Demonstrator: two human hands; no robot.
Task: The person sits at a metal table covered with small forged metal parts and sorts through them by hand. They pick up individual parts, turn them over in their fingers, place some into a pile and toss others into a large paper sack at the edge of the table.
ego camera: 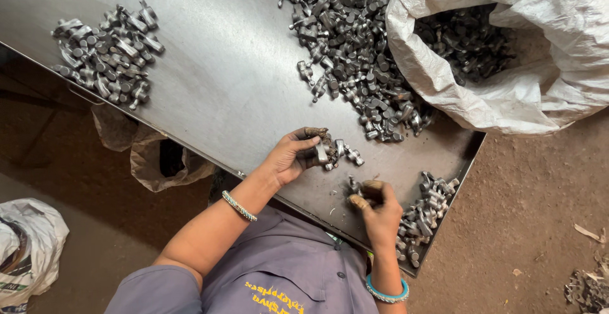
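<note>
1. Gripping a small bunch of grey metal parts (333, 151), the left hand (293, 157) curls its fingers round them, thumb on top, just above the steel tray (222, 79).
2. Pinched shut, the right hand (379, 209) holds one small metal piece (354, 187) between thumb and forefinger, close to the tray's near edge.
3. Both hands lie over the near right part of the tray, the left one a little farther in than the right, and they do not touch each other.
4. A small heap of sorted parts (425, 215) lies in the tray's near right corner, just beside the right hand.
5. A large pile of the same parts (346, 47) spreads across the tray's far right side, spilling from a white woven sack (539, 79) whose open mouth rests on that end of the tray.
6. Another small heap (108, 51) sits at the tray's far left end, well apart from both hands.
7. A beaded bracelet (238, 205) circles the left wrist and a blue bangle (386, 294) the right, both nearer the person than the tray's edge.
8. Below the tray's left side, a brown bag (162, 162) hangs open over the dirt floor (539, 193), and another white sack (25, 250) lies farther left.
</note>
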